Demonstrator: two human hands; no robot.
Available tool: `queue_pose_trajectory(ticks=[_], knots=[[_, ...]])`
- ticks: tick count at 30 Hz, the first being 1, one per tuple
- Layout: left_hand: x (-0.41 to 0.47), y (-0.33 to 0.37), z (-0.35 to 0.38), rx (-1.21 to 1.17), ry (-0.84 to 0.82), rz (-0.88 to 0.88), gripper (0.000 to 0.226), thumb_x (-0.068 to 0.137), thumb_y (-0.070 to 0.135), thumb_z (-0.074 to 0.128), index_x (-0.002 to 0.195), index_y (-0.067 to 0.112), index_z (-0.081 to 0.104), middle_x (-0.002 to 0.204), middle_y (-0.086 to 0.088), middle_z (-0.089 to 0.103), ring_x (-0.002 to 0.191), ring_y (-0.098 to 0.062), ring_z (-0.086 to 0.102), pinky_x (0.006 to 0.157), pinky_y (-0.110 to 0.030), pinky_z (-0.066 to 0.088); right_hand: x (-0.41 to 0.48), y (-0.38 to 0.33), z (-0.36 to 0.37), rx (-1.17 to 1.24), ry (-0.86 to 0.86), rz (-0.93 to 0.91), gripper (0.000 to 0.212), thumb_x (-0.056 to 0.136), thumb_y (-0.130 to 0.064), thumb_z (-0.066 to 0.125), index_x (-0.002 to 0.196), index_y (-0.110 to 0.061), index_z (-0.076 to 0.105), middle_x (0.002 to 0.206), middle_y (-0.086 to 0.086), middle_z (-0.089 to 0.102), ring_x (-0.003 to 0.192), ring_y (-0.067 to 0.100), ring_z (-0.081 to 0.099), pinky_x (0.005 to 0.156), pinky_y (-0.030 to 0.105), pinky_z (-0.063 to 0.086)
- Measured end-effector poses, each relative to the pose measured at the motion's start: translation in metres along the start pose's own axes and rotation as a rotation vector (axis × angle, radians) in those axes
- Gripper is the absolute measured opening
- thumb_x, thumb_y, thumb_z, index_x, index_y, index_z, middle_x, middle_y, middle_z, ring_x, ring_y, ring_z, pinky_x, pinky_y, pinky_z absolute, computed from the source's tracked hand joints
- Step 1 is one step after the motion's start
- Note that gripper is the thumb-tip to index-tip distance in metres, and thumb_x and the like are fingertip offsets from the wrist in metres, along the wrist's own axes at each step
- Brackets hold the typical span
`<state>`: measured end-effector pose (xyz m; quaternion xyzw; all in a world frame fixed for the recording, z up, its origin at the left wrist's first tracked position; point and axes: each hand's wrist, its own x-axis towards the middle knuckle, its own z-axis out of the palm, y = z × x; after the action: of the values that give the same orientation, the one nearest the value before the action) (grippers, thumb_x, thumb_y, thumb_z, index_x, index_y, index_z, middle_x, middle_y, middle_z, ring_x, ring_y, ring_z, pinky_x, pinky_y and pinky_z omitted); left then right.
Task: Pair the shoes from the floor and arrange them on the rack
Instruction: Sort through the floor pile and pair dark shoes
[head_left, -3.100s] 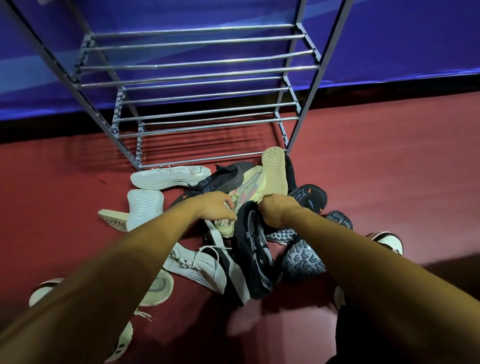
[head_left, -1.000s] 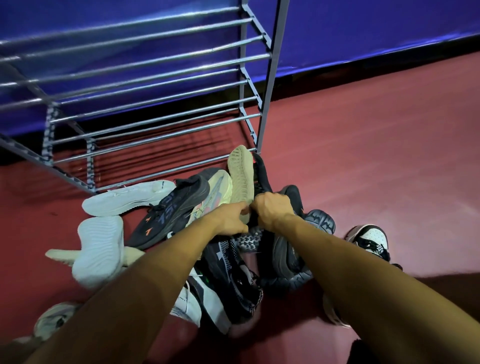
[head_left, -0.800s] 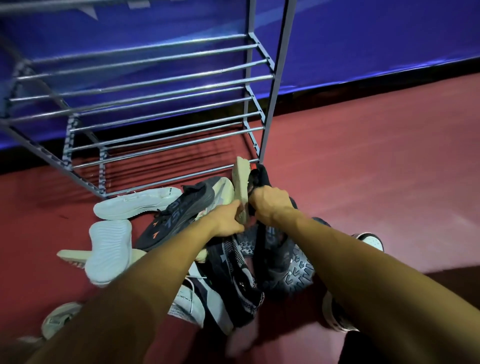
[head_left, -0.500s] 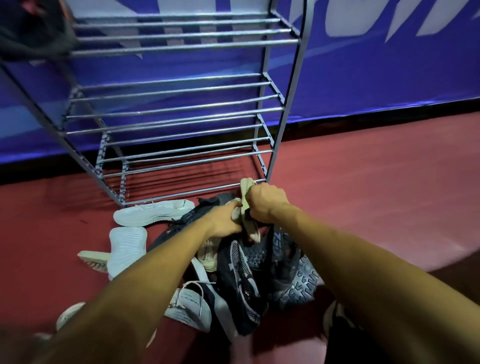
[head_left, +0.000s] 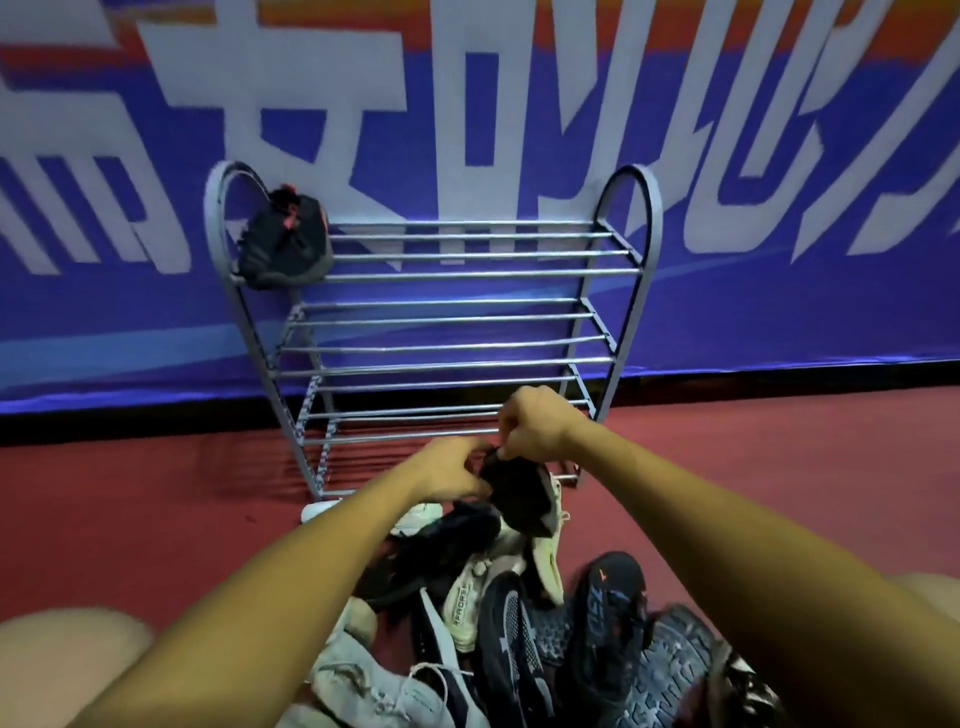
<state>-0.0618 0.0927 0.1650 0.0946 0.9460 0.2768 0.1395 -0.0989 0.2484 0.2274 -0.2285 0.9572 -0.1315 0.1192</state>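
– Black shoe (head_left: 519, 496): where is it?
– Up off the floor, held over the far end of the pile (head_left: 498, 613), just in front of the rack's lowest bars.
– Who has it?
– Both hands. The right hand (head_left: 535, 423) comes from above, fingers curled over the shoe's top edge. The left hand (head_left: 452, 470) pinches its left edge, fingers bent round it.
– Anything with it?
– A cream shoe (head_left: 545, 556) with a pale sole lies right below it, touching. Whether that one is off the pile too, I cannot tell.
– And the pile itself?
– It is jumbled on the red floor (head_left: 156, 519) between the forearms. There's a black trainer (head_left: 608, 613) with an orange mark and grey digits, and a mesh shoe (head_left: 511, 639) just left of it. A white shoe (head_left: 462, 608) has small print, a grey laced shoe (head_left: 363, 680) lies nearest the camera, and a lugged sole (head_left: 670, 675) faces up at the right.
– The rack?
– Grey metal rack (head_left: 467, 274), tiers of thin bars between arched ends, standing against a blue banner (head_left: 779, 312) with big white characters.
– Anything on it?
– Dark footwear (head_left: 285, 244) with a red touch, at the left end of the top tier, close by the arch. One shoe or two, it's too blurred to say.
– What else?
– A left knee (head_left: 67, 660) and a right knee (head_left: 930, 597), bare, at the lower corners.
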Motion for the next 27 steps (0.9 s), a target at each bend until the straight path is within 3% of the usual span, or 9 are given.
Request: queue_pose_trajectory(ticks=[4,7,11,14,16,18,21,23,27], knots=[[-0.005,0.002,-0.041,0.109,0.070,-0.019,0.024,0.079,0.027,0.075,0.098,0.023,0.061,0.082,0.004,0.052,0.083,-0.022,0.056,0.065,-0.029,0.036,0.002,-0.007,-0.026,0.180,0.062,-0.091,0.014,0.079,-0.023,0.079,0.071,-0.023,0.067,0.081,-0.001,0.067,0.081,0.016,0.060,0.068,0.027,0.045],[-0.007,-0.006,-0.067,0.172,0.151,-0.036,0.028,0.079,0.037,0.075,0.073,0.035,0.047,0.082,0.003,0.047,0.083,-0.023,0.054,0.066,-0.033,0.038,0.008,-0.009,-0.031,0.409,0.085,-0.108,0.012,0.081,-0.023,0.080,0.074,-0.020,0.071,0.077,-0.005,0.067,0.078,0.010,0.061,0.067,0.021,0.046],[-0.014,-0.020,-0.087,0.120,0.257,-0.043,0.021,0.080,0.038,0.075,0.082,0.041,0.054,0.094,-0.001,0.057,0.089,-0.023,0.058,0.076,-0.038,0.049,0.022,-0.014,-0.031,0.818,0.064,-0.130,0.021,0.088,-0.031,0.073,0.076,-0.015,0.069,0.068,-0.002,0.060,0.061,0.008,0.052,0.056,0.018,0.041],[-0.017,-0.021,-0.101,0.031,0.333,-0.021,0.029,0.082,0.029,0.076,0.109,0.028,0.065,0.100,0.001,0.065,0.093,-0.018,0.060,0.078,-0.032,0.046,0.031,-0.016,-0.028,0.909,0.027,-0.062,0.039,0.089,-0.055,0.065,0.081,-0.017,0.069,0.071,0.001,0.055,0.060,0.011,0.047,0.052,0.021,0.033],[-0.017,-0.018,-0.108,0.012,0.362,-0.009,0.027,0.083,0.028,0.075,0.108,0.023,0.065,0.106,-0.001,0.065,0.098,-0.019,0.059,0.078,-0.031,0.042,0.034,-0.015,-0.027,0.947,0.000,-0.062,0.052,0.087,-0.065,0.059,0.091,-0.016,0.074,0.076,0.006,0.061,0.066,0.013,0.051,0.055,0.024,0.033],[-0.017,-0.015,-0.114,-0.022,0.384,-0.005,0.020,0.083,0.029,0.074,0.100,0.025,0.063,0.103,-0.002,0.065,0.099,-0.020,0.059,0.078,-0.034,0.045,0.034,-0.016,-0.031,0.962,0.016,-0.097,0.049,0.088,-0.064,0.059,0.098,-0.019,0.074,0.080,-0.002,0.069,0.070,0.011,0.057,0.064,0.025,0.039],[-0.015,-0.014,-0.123,-0.079,0.446,0.004,0.026,0.083,0.033,0.074,0.107,0.025,0.065,0.108,0.001,0.068,0.105,-0.020,0.060,0.087,-0.038,0.050,0.034,-0.015,-0.037,0.933,0.025,-0.165,0.032,0.088,-0.042,0.072,0.107,-0.017,0.066,0.080,-0.011,0.068,0.069,0.006,0.060,0.069,0.025,0.046],[-0.015,-0.010,-0.127,-0.128,0.494,0.010,0.030,0.082,0.036,0.075,0.109,0.029,0.067,0.109,0.004,0.070,0.106,-0.016,0.061,0.087,-0.036,0.050,0.035,-0.016,-0.034,0.900,0.063,-0.136,0.041,0.085,-0.029,0.077,0.120,-0.016,0.059,0.099,-0.003,0.069,0.075,0.009,0.065,0.070,0.028,0.052],[-0.011,0.006,-0.127,-0.281,0.627,0.027,0.032,0.074,0.051,0.073,0.098,0.031,0.068,0.094,0.012,0.072,0.092,-0.011,0.066,0.081,-0.041,0.055,0.040,-0.017,-0.018,0.798,0.253,0.007,0.068,0.070,-0.043,0.086,0.122,-0.016,0.052,0.112,0.001,0.069,0.096,0.017,0.069,0.090,0.045,0.056]])
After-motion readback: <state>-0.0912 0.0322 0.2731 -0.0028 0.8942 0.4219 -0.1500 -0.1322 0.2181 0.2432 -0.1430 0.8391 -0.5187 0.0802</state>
